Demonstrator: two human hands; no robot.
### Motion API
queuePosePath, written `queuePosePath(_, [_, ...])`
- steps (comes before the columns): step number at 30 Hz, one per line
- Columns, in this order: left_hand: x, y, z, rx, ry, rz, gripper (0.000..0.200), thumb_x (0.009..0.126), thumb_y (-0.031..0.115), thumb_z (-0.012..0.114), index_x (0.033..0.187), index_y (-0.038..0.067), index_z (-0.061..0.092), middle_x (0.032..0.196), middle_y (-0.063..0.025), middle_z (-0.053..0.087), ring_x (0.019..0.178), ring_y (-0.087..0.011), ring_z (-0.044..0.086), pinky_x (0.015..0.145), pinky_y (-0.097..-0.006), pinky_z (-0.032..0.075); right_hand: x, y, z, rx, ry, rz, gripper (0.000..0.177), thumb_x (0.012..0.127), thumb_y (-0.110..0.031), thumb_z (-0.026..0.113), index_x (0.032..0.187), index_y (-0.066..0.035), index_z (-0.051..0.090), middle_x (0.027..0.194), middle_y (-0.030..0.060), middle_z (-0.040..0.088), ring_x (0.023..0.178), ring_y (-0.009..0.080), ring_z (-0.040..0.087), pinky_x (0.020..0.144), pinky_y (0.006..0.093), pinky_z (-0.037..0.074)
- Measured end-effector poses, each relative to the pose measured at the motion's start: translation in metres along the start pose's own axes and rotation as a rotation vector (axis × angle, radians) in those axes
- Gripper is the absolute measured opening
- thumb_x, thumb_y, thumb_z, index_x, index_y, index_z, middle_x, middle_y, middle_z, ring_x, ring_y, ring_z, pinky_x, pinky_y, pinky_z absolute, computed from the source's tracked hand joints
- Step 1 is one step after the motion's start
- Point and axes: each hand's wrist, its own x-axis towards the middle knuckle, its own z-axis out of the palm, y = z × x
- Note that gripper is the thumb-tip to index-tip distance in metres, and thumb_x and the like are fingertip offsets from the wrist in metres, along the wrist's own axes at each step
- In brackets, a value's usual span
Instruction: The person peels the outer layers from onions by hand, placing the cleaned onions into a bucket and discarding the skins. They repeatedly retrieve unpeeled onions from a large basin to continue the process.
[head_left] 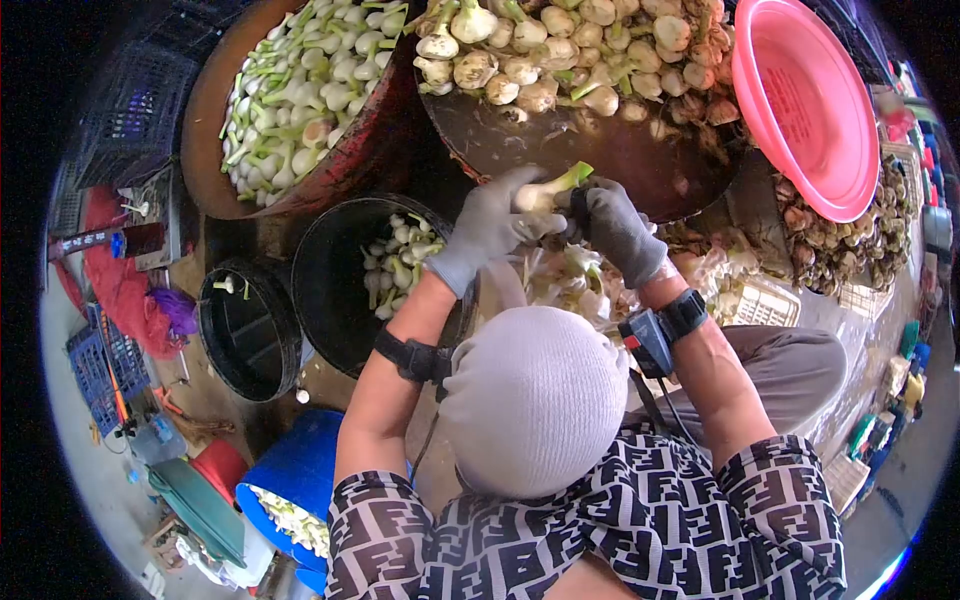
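Note:
My left hand (500, 222), in a grey glove, is closed around a pale garlic bulb (537, 198) with a short green stem that points up to the right. Close beside the stem, my right hand (617, 228), gloved too, has its fingers curled; whatever they hold is too small and dark to name. Beyond both hands lies a wide round pan (590, 150) of dark water, with unpeeled bulbs (535, 60) heaped at its far side. Peeled skins (575, 285) are piled below my hands.
A rusty tub (205, 130) of clean bulbs stands far left. Nearer are a black bucket (320, 260) with some bulbs, a smaller black bucket (250, 345) and a blue barrel (300, 455). A pink basin (800, 110) leans at the pan's right, above more bulbs (855, 240).

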Motion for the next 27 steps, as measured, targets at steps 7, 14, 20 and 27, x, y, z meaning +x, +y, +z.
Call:
queuePosePath(7, [-0.003, -0.011, -0.007, -0.749, 0.018, -0.254, 0.054, 0.091, 0.047, 0.036, 0.116, 0.002, 0.049, 0.104, -0.0047, 0.057, 0.095, -0.0112, 0.052, 0.087, -0.0262, 0.04, 0.004, 0.003, 0.011, -0.098, 0.158, 0.009, 0.019, 0.074, -0.003, 0.059, 0.093, -0.001, 0.062, 0.084, 0.0047, 0.064, 0.073, 0.0127, 0.059, 0.067, 0.0256, 0.047])
queuePosePath(14, [0.0, -0.007, 0.01, -0.513, 0.321, -0.159, 0.04, 0.091, 0.037, 0.041, 0.109, 0.004, 0.054, 0.097, -0.0058, 0.059, 0.085, -0.0114, 0.055, 0.073, -0.0222, 0.045, 0.004, -0.005, 0.019, 0.005, 0.088, -0.206, 0.022, 0.075, -0.005, 0.062, 0.097, -0.003, 0.061, 0.087, 0.0025, 0.062, 0.078, 0.013, 0.057, 0.072, 0.0259, 0.046])
queuePosePath(20, [0.004, -0.016, -0.007, -0.895, 0.125, -0.544, 0.045, 0.093, 0.036, 0.029, 0.106, 0.003, 0.057, 0.096, -0.0089, 0.061, 0.086, -0.0179, 0.058, 0.079, -0.0276, 0.045, -0.01, -0.008, 0.006, -0.611, 0.062, -0.761, 0.014, 0.074, 0.0, 0.061, 0.088, -0.002, 0.06, 0.078, 0.0019, 0.058, 0.07, 0.0096, 0.053, 0.06, 0.025, 0.045])
queuePosePath(27, [0.01, 0.005, -0.01, -0.034, 0.378, -0.278, 0.022, 0.079, 0.018, 0.063, 0.089, -0.002, 0.06, 0.085, -0.0029, 0.063, 0.075, -0.0111, 0.056, 0.07, -0.0235, 0.045, -0.004, 0.0, 0.015, -0.039, 0.024, -0.067, 0.012, 0.078, -0.009, 0.057, 0.086, -0.001, 0.06, 0.08, 0.0026, 0.059, 0.069, 0.01, 0.054, 0.061, 0.0239, 0.044])
